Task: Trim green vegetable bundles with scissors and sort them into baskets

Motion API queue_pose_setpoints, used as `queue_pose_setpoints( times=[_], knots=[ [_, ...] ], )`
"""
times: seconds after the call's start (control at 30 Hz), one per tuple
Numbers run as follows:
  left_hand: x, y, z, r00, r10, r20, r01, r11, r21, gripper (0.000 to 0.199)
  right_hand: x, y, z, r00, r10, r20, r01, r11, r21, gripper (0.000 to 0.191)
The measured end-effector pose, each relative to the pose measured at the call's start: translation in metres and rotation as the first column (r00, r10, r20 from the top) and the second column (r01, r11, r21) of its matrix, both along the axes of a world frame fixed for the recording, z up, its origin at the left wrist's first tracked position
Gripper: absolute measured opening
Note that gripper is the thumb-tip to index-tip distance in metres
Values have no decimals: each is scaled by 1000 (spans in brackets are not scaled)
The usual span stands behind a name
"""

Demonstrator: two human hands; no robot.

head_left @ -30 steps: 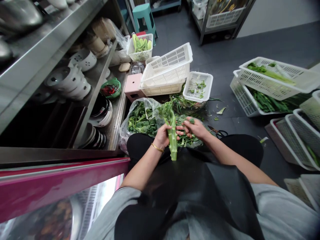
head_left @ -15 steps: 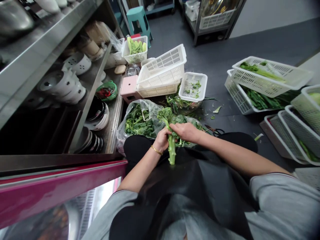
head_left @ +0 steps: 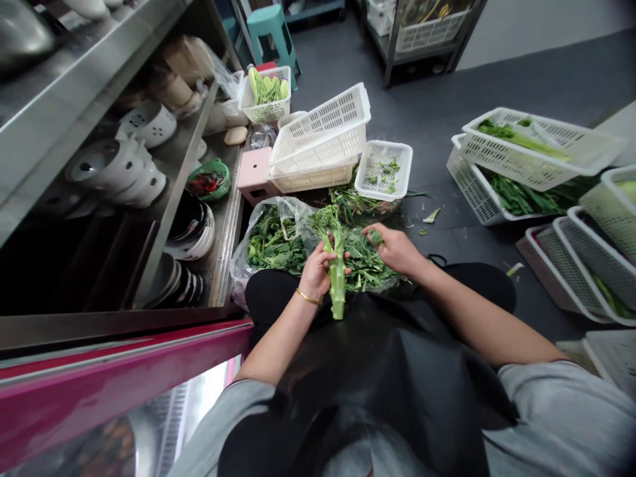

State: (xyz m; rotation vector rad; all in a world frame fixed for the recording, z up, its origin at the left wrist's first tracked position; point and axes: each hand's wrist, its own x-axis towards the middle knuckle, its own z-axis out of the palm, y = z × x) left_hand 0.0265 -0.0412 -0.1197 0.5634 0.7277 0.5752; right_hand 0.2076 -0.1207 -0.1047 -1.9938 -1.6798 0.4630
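Observation:
My left hand [head_left: 318, 270] is wrapped round the thick pale stalk of a broccoli [head_left: 337, 281], its green head pointing away from me and its cut end over my black apron. To the right, apart from the stalk, my right hand [head_left: 395, 250] pinches a small broccoli sprig [head_left: 375, 237] between thumb and fingers. Under and between the hands lies a heap of green leaves [head_left: 365, 262] on plastic. Just beyond my left hand, a clear plastic bag [head_left: 298, 211] holds more leafy greens [head_left: 273, 245].
Ahead stand a white basket with small green pieces [head_left: 365, 192], stacked white baskets [head_left: 318, 149] and a pink stool [head_left: 254, 173]. Baskets of greens [head_left: 527, 162] are stacked at right. A steel shelf with bowls [head_left: 191, 232] runs along the left. Scissor handles [head_left: 437, 258] show behind my right wrist.
My right hand has moved off the broccoli stalk to the right, now with a small sprig in its fingers. My left hand still holds the stalk, tilted slightly differently.

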Motion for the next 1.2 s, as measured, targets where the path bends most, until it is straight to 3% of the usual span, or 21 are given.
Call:
queue_pose_setpoints(
  times=[0.07,0.17,0.23,0.33,0.4,0.47,0.5,0.53,0.57,0.63,0.7,0.77,0.83,0.9,1.0,1.1,1.2],
  knots=[
    [3,-5,3,1000,7,-6,-7,1000,19,52,5,15,14,997,-69,-32,71,994,78,25],
    [7,-11,4,1000,26,-18,-25,998,57,52,-9,32,24,990,-68,126,74,996,-44,30],
    [7,-12,3,999,31,-27,-29,997,69,52,-23,36,22,974,-3,226,37,988,-147,31],
    [3,-6,1,999,47,-28,-45,998,52,53,-41,24,12,943,66,326,-12,986,-164,26],
    [-1,1,1,998,58,-17,-57,998,38,53,-48,3,2,904,272,329,-218,957,-191,24],
    [-6,7,3,999,49,-2,-49,998,40,55,-46,-18,-7,808,535,246,-475,839,-266,22],
    [-7,9,3,999,36,6,-36,998,46,56,-41,-25,-9,782,590,201,-525,797,-300,23],
    [-8,10,3,1000,20,13,-21,998,55,57,-35,-28,-10,802,571,176,-505,805,-313,25],
    [-8,9,3,1000,8,16,-9,998,63,57,-28,-27,-9,859,481,174,-421,858,-294,27],
    [-4,5,2,1000,-14,12,13,996,84,56,-12,-12,-2,963,190,189,-161,974,-160,30],
    [1,-3,2,999,-36,3,36,992,119,54,-1,11,7,988,-23,154,23,1000,-2,33],
    [5,-12,4,997,-74,-2,74,985,157,54,5,34,13,996,-54,70,48,996,77,36],
    [5,-17,7,993,-116,-11,116,977,178,56,5,48,12,992,50,-112,-35,991,132,37],
    [1,-18,11,990,-138,-13,138,974,181,60,0,52,4,896,160,-413,-85,977,195,40],
    [-4,-14,14,986,-151,77,137,978,156,63,-13,48,-11,604,144,-784,26,979,200,45],
    [-6,-11,15,954,-183,236,169,983,76,62,-23,42,-14,428,75,-901,190,967,171,46],
    [-6,-10,16,929,-183,323,173,983,59,61,-23,34,-2,361,31,-932,271,953,136,45]
  ],
)
